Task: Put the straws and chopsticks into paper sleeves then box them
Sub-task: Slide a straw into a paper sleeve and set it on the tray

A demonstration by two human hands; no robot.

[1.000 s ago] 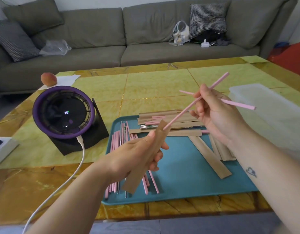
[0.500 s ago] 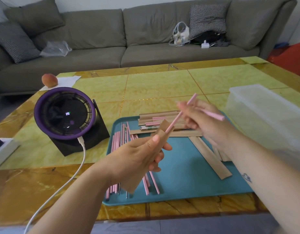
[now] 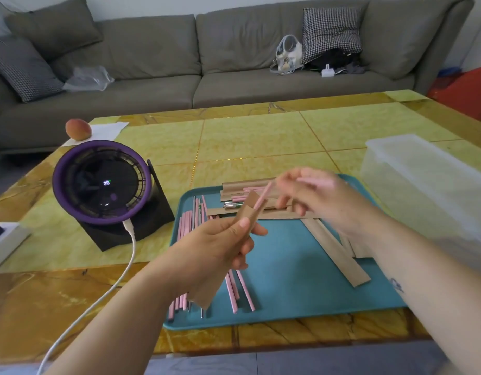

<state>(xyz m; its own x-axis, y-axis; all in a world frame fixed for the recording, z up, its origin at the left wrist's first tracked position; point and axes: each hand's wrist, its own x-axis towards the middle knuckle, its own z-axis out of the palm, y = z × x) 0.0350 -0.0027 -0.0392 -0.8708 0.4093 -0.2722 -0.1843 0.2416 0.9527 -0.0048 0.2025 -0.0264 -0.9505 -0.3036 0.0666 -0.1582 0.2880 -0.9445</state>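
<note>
Head view: my left hand (image 3: 215,247) grips a brown paper sleeve (image 3: 207,288) above the teal tray (image 3: 288,280), thumb on the front and fingers curled behind. The sleeve is tilted, mouth up and to the right. A pink straw (image 3: 264,196) sticks out of the mouth with its lower part inside.

My right hand (image 3: 323,204) is motion-blurred, just right of the sleeve mouth. Its fingers are curled and seem to pinch the top end of that straw. A second pink straw (image 3: 315,181) lies across them; the exact grip is unclear.

On the tray:
- loose pink straws (image 3: 181,231) at left, metal sticks (image 3: 193,212) beside them
- pile of sleeves (image 3: 242,186) at the far edge
- flat sleeves (image 3: 339,255) under my right wrist

A clear plastic box (image 3: 423,185) stands on the worktop (image 3: 261,136) right of the tray. A purple fan (image 3: 101,182) is left of the tray, with a peach (image 3: 78,129) behind it.
</note>
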